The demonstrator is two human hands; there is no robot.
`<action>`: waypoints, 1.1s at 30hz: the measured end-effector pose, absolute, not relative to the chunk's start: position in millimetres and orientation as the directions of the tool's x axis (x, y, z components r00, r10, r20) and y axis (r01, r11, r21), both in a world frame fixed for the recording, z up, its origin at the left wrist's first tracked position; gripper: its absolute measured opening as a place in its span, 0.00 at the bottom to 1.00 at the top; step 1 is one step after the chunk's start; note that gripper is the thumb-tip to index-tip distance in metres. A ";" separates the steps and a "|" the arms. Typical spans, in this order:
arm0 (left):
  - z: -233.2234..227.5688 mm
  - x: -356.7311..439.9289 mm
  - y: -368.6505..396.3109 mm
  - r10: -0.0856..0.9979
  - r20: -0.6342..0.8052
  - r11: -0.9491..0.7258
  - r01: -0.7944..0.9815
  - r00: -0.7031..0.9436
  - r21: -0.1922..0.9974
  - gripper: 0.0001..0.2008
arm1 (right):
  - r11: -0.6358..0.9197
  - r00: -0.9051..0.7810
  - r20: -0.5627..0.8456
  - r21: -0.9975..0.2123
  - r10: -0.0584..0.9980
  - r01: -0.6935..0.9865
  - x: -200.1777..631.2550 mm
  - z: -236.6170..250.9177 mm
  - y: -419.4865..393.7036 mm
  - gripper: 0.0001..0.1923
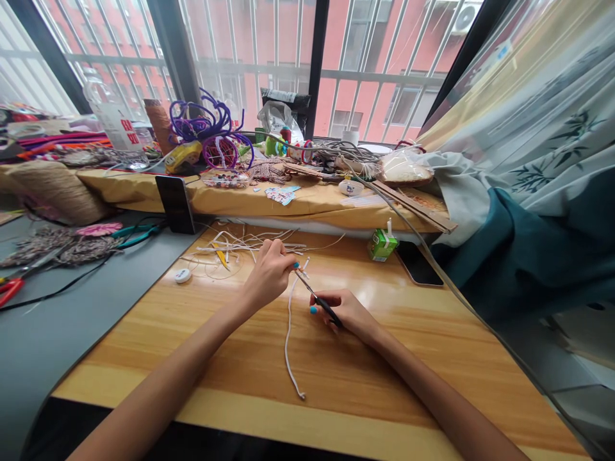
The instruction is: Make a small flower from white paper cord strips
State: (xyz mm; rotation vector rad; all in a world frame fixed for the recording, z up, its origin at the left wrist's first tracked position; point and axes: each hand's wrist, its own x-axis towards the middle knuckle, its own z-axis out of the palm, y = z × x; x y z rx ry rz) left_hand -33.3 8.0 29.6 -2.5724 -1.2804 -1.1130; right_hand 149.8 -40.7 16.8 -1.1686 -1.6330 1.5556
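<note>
My left hand (272, 269) is closed in a pinch above the table's middle. From its fingertips a white cord (288, 339) trails down the wood toward me and ends in a small knot. In my right hand (348, 314) is a pair of scissors with black handles (328, 310). The blades (304, 280) point up and left and reach the pinching fingertips of my left hand. Whether they are parted, or touch the cord, is too small to make out. Behind my left hand lies a loose heap of white cords (240, 242) with a yellow tool (221, 255) among them.
A small green carton (382, 244) and a phone lying flat (419, 263) are at the right. A white round cap (182, 276) sits at the left, and a phone stands upright (175, 205) behind it. The cloth-covered ledge (321, 206) is crowded with craft supplies. A long cable (446, 282) crosses the right side.
</note>
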 end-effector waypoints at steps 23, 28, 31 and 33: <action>27.4 -35.5 12.3 0.684 0.646 -0.611 0.749 0.338 0.255 0.11 | -0.067 -0.439 -0.171 -0.968 0.882 0.242 148.6 17.1 -40.8 0.15; 29.2 -35.2 11.1 0.690 0.649 -0.585 0.774 0.319 0.242 0.10 | 0.134 -0.428 -0.034 -0.925 0.903 0.357 148.3 17.7 -41.3 0.15; 27.3 -37.0 13.0 0.712 0.644 -0.527 0.819 0.280 0.227 0.11 | 0.371 -0.333 0.209 -0.744 0.919 0.556 158.1 17.5 -37.9 0.19; 25.8 -38.8 15.4 0.736 0.629 -0.496 0.832 0.251 0.249 0.12 | 0.376 -0.255 0.279 -0.624 0.926 0.685 168.8 16.6 -34.2 0.27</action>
